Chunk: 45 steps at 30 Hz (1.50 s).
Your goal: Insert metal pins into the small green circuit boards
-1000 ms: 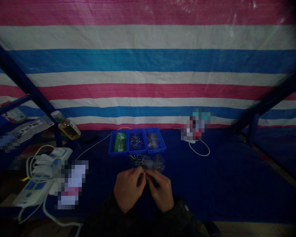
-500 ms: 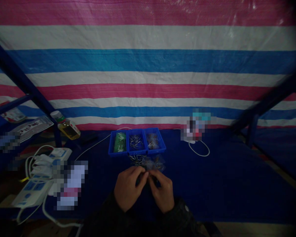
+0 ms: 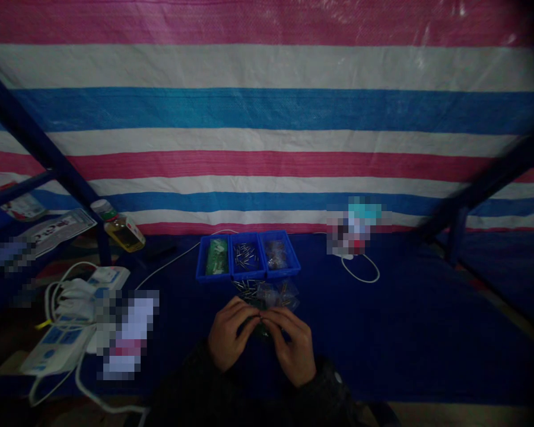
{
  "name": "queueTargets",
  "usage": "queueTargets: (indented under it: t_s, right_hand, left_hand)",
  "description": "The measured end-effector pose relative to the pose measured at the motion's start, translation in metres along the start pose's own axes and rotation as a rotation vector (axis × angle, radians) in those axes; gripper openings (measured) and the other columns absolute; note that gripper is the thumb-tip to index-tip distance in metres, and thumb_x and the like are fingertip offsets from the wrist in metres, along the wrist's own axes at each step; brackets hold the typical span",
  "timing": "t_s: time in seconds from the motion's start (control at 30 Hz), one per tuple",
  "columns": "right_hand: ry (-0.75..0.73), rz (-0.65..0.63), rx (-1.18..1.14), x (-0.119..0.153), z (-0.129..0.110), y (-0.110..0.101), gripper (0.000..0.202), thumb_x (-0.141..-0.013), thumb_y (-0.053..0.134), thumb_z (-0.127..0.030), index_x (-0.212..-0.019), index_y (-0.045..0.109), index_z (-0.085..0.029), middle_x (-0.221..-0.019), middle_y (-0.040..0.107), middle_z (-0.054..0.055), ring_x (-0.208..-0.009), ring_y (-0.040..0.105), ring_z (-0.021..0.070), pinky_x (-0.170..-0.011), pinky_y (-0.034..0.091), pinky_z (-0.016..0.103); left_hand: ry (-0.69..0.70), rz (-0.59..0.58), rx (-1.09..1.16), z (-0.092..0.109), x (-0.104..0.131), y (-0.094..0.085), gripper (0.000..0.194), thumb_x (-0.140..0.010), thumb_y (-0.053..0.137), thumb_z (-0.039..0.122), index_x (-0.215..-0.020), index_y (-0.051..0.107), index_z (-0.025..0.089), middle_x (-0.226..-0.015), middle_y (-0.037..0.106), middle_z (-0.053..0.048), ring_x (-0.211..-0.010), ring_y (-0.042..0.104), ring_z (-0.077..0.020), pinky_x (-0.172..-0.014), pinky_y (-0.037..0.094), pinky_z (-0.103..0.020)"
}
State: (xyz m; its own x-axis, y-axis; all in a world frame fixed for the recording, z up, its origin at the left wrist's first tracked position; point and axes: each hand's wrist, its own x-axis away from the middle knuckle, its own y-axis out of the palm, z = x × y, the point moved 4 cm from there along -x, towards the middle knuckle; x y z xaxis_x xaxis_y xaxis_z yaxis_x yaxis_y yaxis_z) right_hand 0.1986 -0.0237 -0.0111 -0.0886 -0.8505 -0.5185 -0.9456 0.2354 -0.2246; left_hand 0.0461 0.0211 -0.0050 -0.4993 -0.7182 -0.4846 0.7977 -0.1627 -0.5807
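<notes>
Backdrop: striped plastic sheet [image 3: 267,110], behind a dark blue counter [image 3: 382,332].
Fingers: left hand [image 3: 226,335] and right hand [image 3: 296,350], fingertips drawn together, apparently pinching a small green item [image 3: 262,330]; the exact contact is hidden.
Green item: at and just below the meeting fingertips; outline too dim to identify. Judged light, needing little force, best taken by opposite edges between thumb and forefinger pads.
Loose pins [image 3: 245,289]: beyond the hands; thin, metallic, probably stiff and apt to roll, best pinched mid-shaft.
Clear bags [image 3: 269,295]: beside the pins; likely soft and slippery, best gripped at a corner.
Blue trays [image 3: 248,275]: three abreast, farther out; green packets [image 3: 216,255] left, pins centre, clear packets [image 3: 276,255] right.
Periphery: bottle [image 3: 124,232] and power strip [image 3: 56,344], both to the left.
</notes>
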Motion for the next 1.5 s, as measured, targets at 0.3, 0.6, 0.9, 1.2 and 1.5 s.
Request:
queueTargets:
  t_s: [0.3, 0.6, 0.9, 1.2, 1.5]
  right_hand:
    - [0.037, 0.027, 0.027, 0.001, 0.007, 0.004, 0.020, -0.097, 0.059, -0.016, -0.108, 0.074, -0.025, -0.099, 0.073, 0.005, -0.089, 0.072, 0.0199, -0.081, 0.057, 0.030]
    - [0.073, -0.029, 0.035, -0.002, 0.005, 0.006, 0.017, -0.100, 0.054, -0.018, -0.093, 0.070, -0.021, -0.087, 0.070, 0.004, -0.080, 0.068, 0.0175, -0.075, 0.053, 0.028]
    - [0.122, -0.039, 0.064, 0.003, 0.013, 0.006, 0.011, -0.100, 0.056, -0.025, -0.101, 0.066, -0.021, -0.089, 0.070, 0.004, -0.078, 0.067, 0.0180, -0.069, 0.050, 0.027]
    - [0.101, -0.039, 0.062, 0.000, 0.009, 0.007, 0.016, -0.101, 0.052, -0.020, -0.094, 0.066, -0.022, -0.087, 0.069, 0.003, -0.081, 0.066, 0.0183, -0.075, 0.049, 0.029]
    - [0.112, -0.044, 0.094, -0.001, 0.007, 0.006, 0.020, -0.102, 0.049, -0.024, -0.091, 0.064, -0.021, -0.080, 0.067, 0.002, -0.071, 0.063, 0.0164, -0.066, 0.048, 0.026]
  left_hand:
    - [-0.038, 0.029, -0.032, -0.001, 0.002, -0.002, 0.009, -0.097, 0.061, 0.018, -0.094, 0.070, 0.019, -0.082, 0.070, -0.005, -0.078, 0.061, -0.0197, -0.073, 0.048, -0.033]
    - [-0.079, -0.003, -0.044, 0.001, 0.003, -0.001, 0.016, -0.100, 0.057, 0.022, -0.091, 0.070, 0.019, -0.078, 0.073, -0.004, -0.074, 0.065, -0.0184, -0.071, 0.048, -0.031]
    - [-0.109, 0.027, -0.036, 0.000, 0.004, -0.004, 0.017, -0.098, 0.058, 0.022, -0.087, 0.071, 0.019, -0.071, 0.068, -0.003, -0.067, 0.062, -0.0162, -0.065, 0.046, -0.027]
    - [-0.144, 0.020, -0.029, -0.001, 0.005, -0.004, 0.016, -0.098, 0.059, 0.023, -0.087, 0.070, 0.018, -0.070, 0.065, -0.003, -0.065, 0.060, -0.0152, -0.061, 0.044, -0.026]
    - [-0.123, 0.026, -0.029, 0.002, 0.003, -0.005, 0.018, -0.098, 0.058, 0.023, -0.086, 0.071, 0.019, -0.070, 0.068, -0.003, -0.066, 0.062, -0.0160, -0.061, 0.046, -0.026]
